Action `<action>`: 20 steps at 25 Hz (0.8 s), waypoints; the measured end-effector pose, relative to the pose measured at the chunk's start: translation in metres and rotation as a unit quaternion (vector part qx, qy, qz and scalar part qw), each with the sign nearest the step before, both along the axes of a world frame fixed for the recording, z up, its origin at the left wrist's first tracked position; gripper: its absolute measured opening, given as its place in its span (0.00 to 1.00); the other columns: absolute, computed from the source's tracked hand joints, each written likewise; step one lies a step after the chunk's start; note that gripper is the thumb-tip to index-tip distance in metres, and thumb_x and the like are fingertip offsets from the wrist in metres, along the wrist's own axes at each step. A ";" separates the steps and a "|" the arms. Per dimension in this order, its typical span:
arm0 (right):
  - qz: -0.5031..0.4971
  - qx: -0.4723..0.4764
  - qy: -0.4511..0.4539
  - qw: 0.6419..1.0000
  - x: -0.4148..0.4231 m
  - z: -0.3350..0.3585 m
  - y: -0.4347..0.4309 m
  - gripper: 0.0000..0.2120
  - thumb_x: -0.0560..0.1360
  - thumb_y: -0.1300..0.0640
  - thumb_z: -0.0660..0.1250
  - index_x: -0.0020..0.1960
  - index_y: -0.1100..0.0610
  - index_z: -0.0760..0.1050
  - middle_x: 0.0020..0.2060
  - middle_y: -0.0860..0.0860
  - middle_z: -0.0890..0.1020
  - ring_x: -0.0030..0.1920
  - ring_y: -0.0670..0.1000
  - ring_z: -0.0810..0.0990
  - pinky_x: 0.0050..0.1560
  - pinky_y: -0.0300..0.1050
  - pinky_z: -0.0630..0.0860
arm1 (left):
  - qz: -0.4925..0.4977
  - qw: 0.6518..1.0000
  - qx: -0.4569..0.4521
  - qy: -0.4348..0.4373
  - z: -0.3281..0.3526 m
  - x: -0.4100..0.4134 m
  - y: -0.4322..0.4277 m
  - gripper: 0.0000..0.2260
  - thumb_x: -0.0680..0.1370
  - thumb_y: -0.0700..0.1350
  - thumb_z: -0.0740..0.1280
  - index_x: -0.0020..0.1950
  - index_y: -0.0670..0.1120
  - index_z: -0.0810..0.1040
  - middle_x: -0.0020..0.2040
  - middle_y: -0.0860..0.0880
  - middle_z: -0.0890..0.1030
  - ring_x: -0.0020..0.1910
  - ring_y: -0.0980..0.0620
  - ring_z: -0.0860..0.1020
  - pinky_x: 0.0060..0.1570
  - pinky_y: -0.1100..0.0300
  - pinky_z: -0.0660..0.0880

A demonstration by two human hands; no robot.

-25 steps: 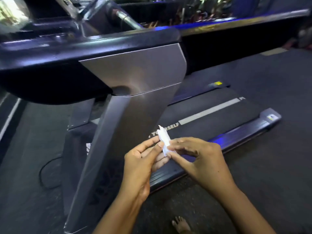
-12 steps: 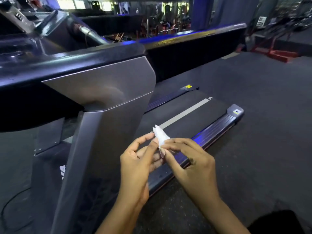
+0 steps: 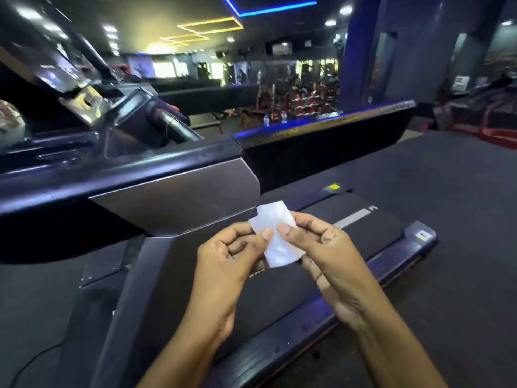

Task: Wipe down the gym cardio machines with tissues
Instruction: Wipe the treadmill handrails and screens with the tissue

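A white tissue (image 3: pixel 275 233) is spread between both hands in front of me, partly unfolded. My left hand (image 3: pixel 226 259) pinches its left edge with thumb and fingers. My right hand (image 3: pixel 327 256) pinches its right side the same way. Behind the hands stands a treadmill with a grey side panel and upright (image 3: pixel 179 197), a dark handrail (image 3: pixel 117 175) and a black running belt (image 3: pixel 361 228). Neither hand touches the machine.
The treadmill console (image 3: pixel 84 102) sits at upper left. A side rail (image 3: pixel 307 317) of the deck runs below my hands. Dark rubber floor (image 3: pixel 461 247) spreads to the right. A black cable (image 3: pixel 33 362) lies on the floor at lower left. Weight racks stand far behind.
The tissue has been opened from a narrow folded strip into a wider sheet between both hands. My view has tilted up, showing more of the gym.
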State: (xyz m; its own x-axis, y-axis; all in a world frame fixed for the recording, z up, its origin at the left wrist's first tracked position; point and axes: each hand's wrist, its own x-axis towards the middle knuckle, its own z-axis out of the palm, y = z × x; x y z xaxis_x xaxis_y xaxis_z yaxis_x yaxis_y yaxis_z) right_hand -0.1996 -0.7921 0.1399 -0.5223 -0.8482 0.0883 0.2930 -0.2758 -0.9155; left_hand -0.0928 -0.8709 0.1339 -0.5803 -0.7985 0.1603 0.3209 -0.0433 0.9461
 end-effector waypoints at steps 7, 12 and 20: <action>-0.169 -0.075 0.088 0.979 -0.019 0.021 -0.043 0.13 0.70 0.64 0.71 0.53 0.54 0.79 0.43 0.52 0.85 0.43 0.47 0.83 0.44 0.39 0.79 | 0.241 0.721 -0.625 -0.178 0.049 0.035 -0.071 0.20 0.74 0.56 0.63 0.62 0.47 0.76 0.60 0.54 0.77 0.62 0.56 0.73 0.63 0.63 0.68; -0.362 -0.079 0.254 0.893 -0.037 0.034 -0.087 0.12 0.71 0.60 0.71 0.42 0.43 0.79 0.40 0.43 0.83 0.43 0.43 0.81 0.46 0.37 0.77 | 0.228 0.530 -0.722 -0.381 0.070 0.027 -0.145 0.34 0.72 0.67 0.58 0.70 0.46 0.70 0.66 0.45 0.74 0.66 0.44 0.72 0.64 0.42 0.71; -0.347 -0.204 0.679 0.614 -0.005 0.014 -0.163 0.15 0.77 0.67 0.58 0.59 0.61 0.78 0.56 0.53 0.81 0.59 0.48 0.77 0.63 0.39 0.70 | 0.226 0.454 -0.741 -0.439 0.058 0.037 -0.172 0.38 0.70 0.70 0.56 0.67 0.42 0.74 0.62 0.43 0.79 0.61 0.44 0.78 0.64 0.51 0.68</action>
State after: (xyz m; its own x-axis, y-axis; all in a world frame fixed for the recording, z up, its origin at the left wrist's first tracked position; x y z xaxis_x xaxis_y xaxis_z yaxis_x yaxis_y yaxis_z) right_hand -0.2050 -0.9546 0.1541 0.0450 -0.2260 0.9731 -0.9819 -0.1895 0.0014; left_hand -0.0555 -1.0425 0.1922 -0.7704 -0.2596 0.5823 -0.5498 0.7330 -0.4005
